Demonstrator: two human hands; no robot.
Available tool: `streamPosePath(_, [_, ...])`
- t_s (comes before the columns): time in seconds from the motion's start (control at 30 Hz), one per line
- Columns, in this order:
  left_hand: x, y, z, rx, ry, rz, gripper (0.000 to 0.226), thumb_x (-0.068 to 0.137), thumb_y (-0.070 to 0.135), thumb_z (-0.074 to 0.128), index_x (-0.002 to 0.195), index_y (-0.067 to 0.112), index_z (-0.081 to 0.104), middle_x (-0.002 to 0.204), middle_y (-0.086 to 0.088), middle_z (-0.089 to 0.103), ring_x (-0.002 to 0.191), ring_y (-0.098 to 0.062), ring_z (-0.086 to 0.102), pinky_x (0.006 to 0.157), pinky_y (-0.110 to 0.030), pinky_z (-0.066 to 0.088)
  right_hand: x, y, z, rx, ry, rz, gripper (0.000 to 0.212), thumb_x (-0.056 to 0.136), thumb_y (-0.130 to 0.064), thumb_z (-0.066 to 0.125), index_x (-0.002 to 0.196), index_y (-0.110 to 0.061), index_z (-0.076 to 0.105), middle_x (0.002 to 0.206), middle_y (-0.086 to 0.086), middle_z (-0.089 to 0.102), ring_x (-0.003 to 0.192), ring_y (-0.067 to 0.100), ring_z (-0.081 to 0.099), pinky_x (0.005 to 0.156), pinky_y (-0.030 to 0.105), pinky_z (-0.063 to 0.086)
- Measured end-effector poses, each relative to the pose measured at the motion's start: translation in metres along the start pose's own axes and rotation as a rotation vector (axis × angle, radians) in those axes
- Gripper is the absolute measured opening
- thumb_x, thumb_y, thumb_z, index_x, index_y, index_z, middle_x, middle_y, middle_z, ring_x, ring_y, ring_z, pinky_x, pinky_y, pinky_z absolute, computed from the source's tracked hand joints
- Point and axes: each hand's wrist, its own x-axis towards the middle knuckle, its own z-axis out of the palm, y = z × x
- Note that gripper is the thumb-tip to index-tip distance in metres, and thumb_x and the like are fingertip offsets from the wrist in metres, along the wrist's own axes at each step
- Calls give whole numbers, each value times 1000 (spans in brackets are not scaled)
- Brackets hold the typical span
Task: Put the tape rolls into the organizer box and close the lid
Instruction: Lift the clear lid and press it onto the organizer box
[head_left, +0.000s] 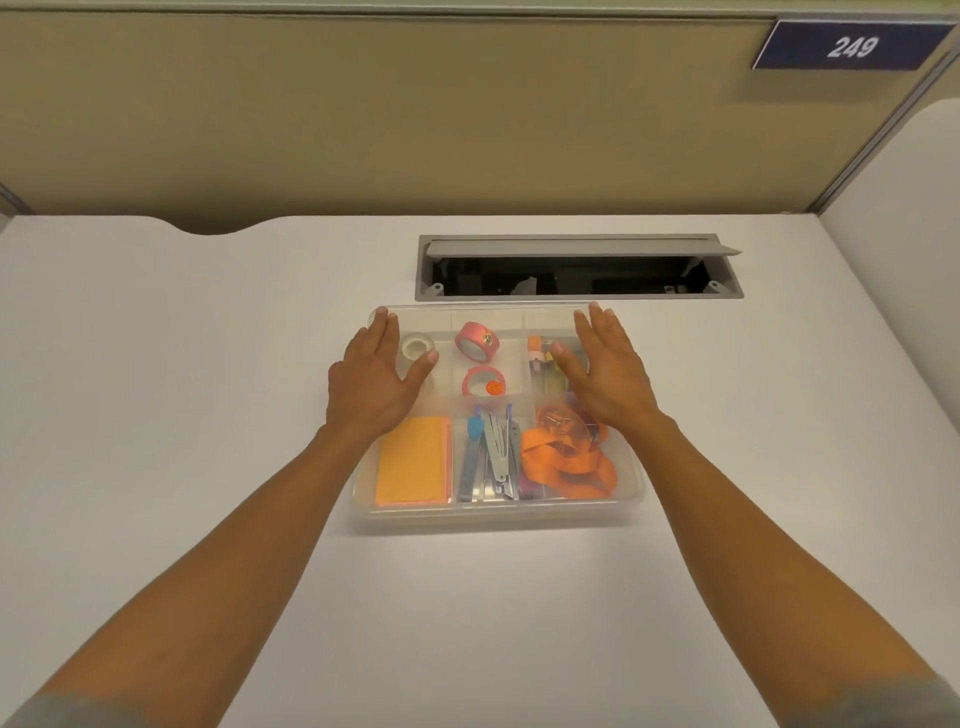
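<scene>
A clear plastic organizer box sits on the white desk with its clear lid lying flat on top. Through the lid I see a clear tape roll in the back-left compartment and two pink tape rolls, one behind the other, in the middle. My left hand lies flat on the lid's left side, fingers spread. My right hand lies flat on the lid's right side, fingers apart. Neither hand holds anything.
The box also holds an orange pad, metal staplers, an orange ribbon and markers. Just behind the box is an open cable hatch in the desk. A beige partition stands at the back.
</scene>
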Motion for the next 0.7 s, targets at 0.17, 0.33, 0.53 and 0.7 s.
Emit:
streamPosePath(0.17, [5,-7,10,27,31,-9,94,78,82,18,150,21,20,162,2,17,145,-27,26,110,-52,30,1,0,5,-30,6,20,89,83,-78,18,152,-22,10,161,-1,5,148,18,1,113,34,2])
streamPosePath(0.33, [6,-9,16,8,37,-11,98,75,85,19,151,23,18,162,3,16,145,-27,26,110,-52,30,1,-1,8,-24,15,27,94,80,-82,22,152,-24,9,161,-3,5,148,18,1,109,36,4])
streamPosePath(0.53, [4,-9,10,-138,33,-14,82,86,72,29,151,23,22,162,3,17,147,-24,20,115,-49,22,-1,3,2,236,-21,31,87,81,-76,36,151,-29,13,161,-6,6,147,17,3,114,40,10])
streamPosePath(0.7, [-7,-4,1,-392,131,-71,64,92,56,42,145,20,39,155,-1,36,142,-22,32,117,-44,25,-8,-3,-5,354,83,101,71,88,-66,40,147,-29,28,157,-3,25,143,21,25,112,41,24])
